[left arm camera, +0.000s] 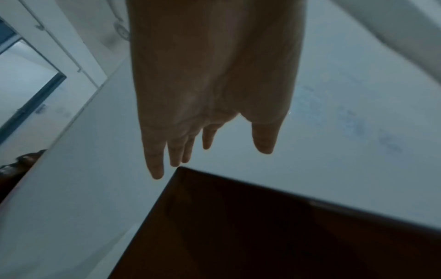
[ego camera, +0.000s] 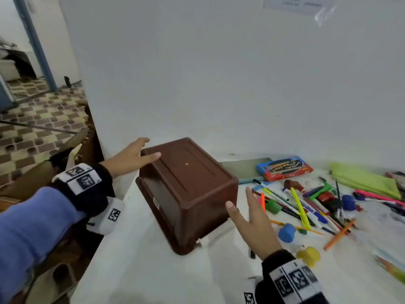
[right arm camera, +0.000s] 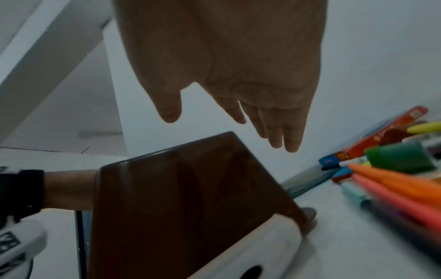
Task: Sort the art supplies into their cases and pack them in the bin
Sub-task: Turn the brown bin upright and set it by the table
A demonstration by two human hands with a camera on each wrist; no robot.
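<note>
A brown plastic bin (ego camera: 186,189) lies bottom-up on the white table (ego camera: 142,270). My left hand (ego camera: 151,148) is open at its far left corner, with the thumb over the top edge. My right hand (ego camera: 240,200) is open beside the near right corner, fingers straight and apart from the wall. In the wrist views the left hand (left arm camera: 210,160) and right hand (right arm camera: 229,130) hover over the bin (left arm camera: 262,236) (right arm camera: 190,198) holding nothing. Loose pens and markers (ego camera: 306,205) lie to the right, with a blue-and-red pencil box (ego camera: 285,167) and a green pouch (ego camera: 363,181).
Small paint pots, blue (ego camera: 287,232), yellow (ego camera: 309,255) and green (ego camera: 272,206), stand near my right hand. A white object (ego camera: 219,234) pokes out under the bin's near edge. A white wall rises close behind. The table ends just left of the bin, over a tiled floor (ego camera: 43,119).
</note>
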